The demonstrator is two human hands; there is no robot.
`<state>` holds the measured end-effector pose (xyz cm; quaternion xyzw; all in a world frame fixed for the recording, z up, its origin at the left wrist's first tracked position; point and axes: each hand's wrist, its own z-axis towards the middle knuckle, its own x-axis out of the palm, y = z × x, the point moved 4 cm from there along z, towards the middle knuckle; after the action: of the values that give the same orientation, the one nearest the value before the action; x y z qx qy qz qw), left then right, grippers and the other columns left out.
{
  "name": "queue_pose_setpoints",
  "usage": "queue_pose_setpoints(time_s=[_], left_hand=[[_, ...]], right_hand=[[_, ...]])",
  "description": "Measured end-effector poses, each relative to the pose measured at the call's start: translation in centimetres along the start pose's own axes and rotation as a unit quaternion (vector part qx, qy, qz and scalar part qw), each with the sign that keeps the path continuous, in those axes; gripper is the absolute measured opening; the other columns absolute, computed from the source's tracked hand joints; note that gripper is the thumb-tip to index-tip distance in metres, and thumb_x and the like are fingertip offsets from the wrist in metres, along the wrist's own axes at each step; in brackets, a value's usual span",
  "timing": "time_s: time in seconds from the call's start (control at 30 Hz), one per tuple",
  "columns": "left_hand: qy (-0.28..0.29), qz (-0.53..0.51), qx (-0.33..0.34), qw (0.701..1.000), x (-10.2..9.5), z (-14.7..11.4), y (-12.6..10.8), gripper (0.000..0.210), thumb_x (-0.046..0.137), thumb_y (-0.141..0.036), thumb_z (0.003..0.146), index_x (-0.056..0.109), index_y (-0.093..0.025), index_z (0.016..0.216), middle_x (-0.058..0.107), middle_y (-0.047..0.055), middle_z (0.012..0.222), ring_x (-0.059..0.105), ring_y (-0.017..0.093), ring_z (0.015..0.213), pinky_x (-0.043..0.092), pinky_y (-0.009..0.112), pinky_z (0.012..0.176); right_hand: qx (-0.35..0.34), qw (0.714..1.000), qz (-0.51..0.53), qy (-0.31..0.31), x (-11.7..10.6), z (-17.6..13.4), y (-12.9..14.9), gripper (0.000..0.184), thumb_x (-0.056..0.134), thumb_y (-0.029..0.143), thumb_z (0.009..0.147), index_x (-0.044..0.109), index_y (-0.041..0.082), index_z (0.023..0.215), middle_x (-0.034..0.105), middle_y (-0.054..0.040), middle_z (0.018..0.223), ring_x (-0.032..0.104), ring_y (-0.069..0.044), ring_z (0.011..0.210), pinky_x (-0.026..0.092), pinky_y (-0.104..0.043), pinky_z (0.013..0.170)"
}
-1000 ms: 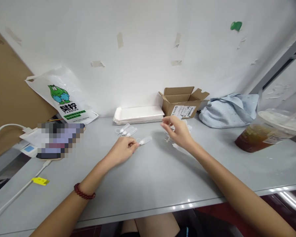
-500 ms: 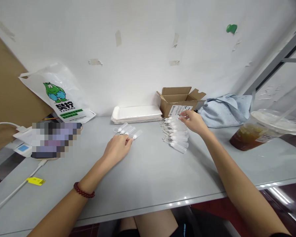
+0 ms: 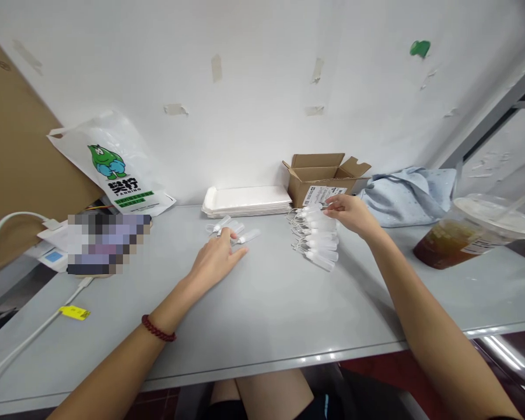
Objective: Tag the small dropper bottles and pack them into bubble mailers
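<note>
The person's left hand point(image 3: 213, 259) lay released, its thumb parted from the fingers, which reached among a few small translucent bottles point(image 3: 250, 235) on the grey table point(image 3: 280, 309). The right hand point(image 3: 352, 214) had its fingertips at the far end of a row of looped, similar squeeze bottles point(image 3: 322, 241); whether they gripped one could not be told. Just behind that row stood an open cardboard box point(image 3: 321, 189), between stacked white cartons point(image 3: 249, 199) and a light-blue cloth point(image 3: 413, 198).
</note>
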<state>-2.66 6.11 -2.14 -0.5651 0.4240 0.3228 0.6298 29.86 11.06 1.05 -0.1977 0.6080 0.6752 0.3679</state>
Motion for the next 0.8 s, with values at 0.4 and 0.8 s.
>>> queue_pose_setpoints(time_s=[0.4,0.8], left_hand=[[0.013,0.089,0.013,0.996,0.76,0.35,-0.12,0.032,0.040,-0.032,0.091,0.055,-0.018,0.115,0.067,0.008,0.087,0.061,0.027,0.083,0.035,0.030,0.061],[-0.037,0.082,-0.010,0.996,0.44,0.56,0.39,0.024,0.038,-0.028,0.089,0.061,-0.020,0.089,0.069,0.007,0.084,0.062,0.026,0.077,0.033,0.030,0.057]], right_hand=[[-0.013,1.000,0.026,0.012,0.20,-0.14,-0.13,0.021,0.069,0.029,0.069,0.068,0.014,0.085,0.071,-0.0100,0.085,0.066,-0.022,0.081,0.050,-0.034,0.075],[0.006,0.998,0.069,0.007,0.19,0.10,-0.52,0.012,0.067,0.020,0.068,0.068,0.015,0.080,0.071,-0.0087,0.081,0.065,-0.021,0.079,0.051,-0.033,0.073]])
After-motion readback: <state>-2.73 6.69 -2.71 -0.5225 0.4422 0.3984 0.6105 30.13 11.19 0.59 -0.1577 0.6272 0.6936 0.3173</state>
